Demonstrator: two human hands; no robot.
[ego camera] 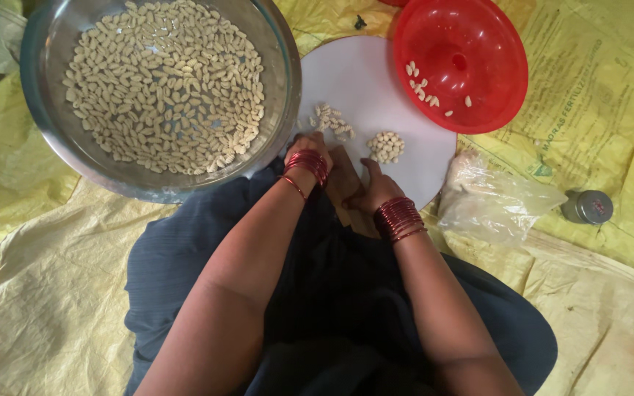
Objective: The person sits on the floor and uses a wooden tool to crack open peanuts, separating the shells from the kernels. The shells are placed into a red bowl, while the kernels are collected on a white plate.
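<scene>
**Small pale pieces on the white round board**

My left hand [308, 150] and my right hand [372, 192] rest together at the lower edge of the white round board [376, 81], in the middle of the frame. Between them I press on a brown, wooden-looking piece [343, 180]; I cannot tell exactly what it is. The fingers of both hands are bent down over it, so I cannot tell if they are closed around something or only lean on it.

Just above my right hand lies a small heap of pale pieces [386, 147], shaped like shells or kernels. A second loose group [329, 119] lies on the board above my left hand. I judge these pieces to be very light, small and a little soft, so they may deform under a hard pinch. It seems best to take them one by one with the fingertips, from the sides, or to gather them with a cupped palm.

The big steel bowl [152, 95] in the upper left is covered with the same pieces. The red plastic lid [471, 59] in the upper right holds a few more. At the right, on the yellow sheet [38, 293], lie a clear plastic bag [493, 202] and a small metal tin [588, 207].
</scene>
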